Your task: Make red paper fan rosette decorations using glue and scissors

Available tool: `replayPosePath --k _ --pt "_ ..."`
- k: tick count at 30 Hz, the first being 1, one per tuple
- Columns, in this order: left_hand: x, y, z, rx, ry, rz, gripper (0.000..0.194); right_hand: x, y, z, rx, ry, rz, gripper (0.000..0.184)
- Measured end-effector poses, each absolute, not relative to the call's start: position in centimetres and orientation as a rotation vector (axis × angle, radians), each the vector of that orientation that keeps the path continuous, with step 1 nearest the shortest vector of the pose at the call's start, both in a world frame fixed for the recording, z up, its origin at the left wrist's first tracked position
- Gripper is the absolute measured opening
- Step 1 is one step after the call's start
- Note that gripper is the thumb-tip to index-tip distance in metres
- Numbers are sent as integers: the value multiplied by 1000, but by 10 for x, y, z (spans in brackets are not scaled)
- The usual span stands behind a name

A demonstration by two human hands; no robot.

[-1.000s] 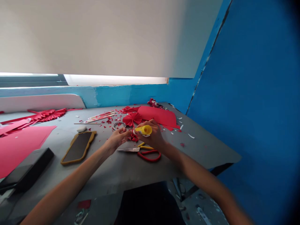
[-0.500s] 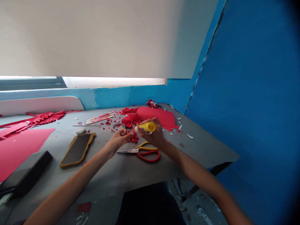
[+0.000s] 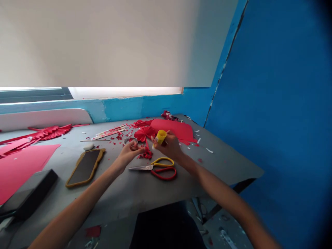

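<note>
My right hand (image 3: 169,145) is closed around a yellow glue stick (image 3: 161,136), tilted with its lower end toward the red paper. My left hand (image 3: 129,154) is pinched at the edge of a small red paper piece (image 3: 146,153), close to the glue stick's lower end. Just beyond the fingers lies a pleated red paper fan (image 3: 144,133), with a narrow red strip running down from it. A roll of tape (image 3: 130,140) sits behind my left hand, partly hidden. Scissors (image 3: 155,167) with one yellow and one red handle lie in front of both hands.
A phone in a yellow-brown case (image 3: 85,167), a black box (image 3: 28,193) and red paper sheets (image 3: 28,162) lie to the left. Thin sticks (image 3: 110,131) and paper scraps are scattered behind. More red paper (image 3: 173,128) and a small plush toy (image 3: 167,114) are farther back.
The glue stick has tipped more upright and shifted slightly left in my right hand. My left hand has stayed nearly in place, and the view has moved slightly.
</note>
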State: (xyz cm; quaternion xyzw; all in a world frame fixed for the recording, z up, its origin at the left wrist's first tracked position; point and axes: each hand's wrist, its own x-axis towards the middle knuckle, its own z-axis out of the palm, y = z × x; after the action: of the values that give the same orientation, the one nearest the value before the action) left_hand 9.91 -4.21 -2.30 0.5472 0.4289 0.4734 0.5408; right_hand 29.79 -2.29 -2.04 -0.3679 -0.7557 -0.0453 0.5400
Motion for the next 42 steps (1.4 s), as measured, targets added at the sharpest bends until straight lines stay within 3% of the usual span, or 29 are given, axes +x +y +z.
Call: replayPosePath --k 5,12,21,30,36,42 --pt "91 -37 -18 1309 1082 1208 48 326 8 -14 -847 -1532 128 24" --pt "65 -17 -15 1286 1119 1373 46 347 38 -24 -998 -1542 85 44" --pt "41 -9 5 944 1010 1807 47 210 56 -33 -925 -2136 434 35" --pt "32 -4 11 866 888 1975 46 98 82 -40 -935 -2322 470 36" --pt "39 -11 16 913 898 1972 44 112 79 -34 -1004 -2492 580 39" --pt "41 -9 12 972 941 1985 44 182 81 -16 -1272 -2381 440 37"
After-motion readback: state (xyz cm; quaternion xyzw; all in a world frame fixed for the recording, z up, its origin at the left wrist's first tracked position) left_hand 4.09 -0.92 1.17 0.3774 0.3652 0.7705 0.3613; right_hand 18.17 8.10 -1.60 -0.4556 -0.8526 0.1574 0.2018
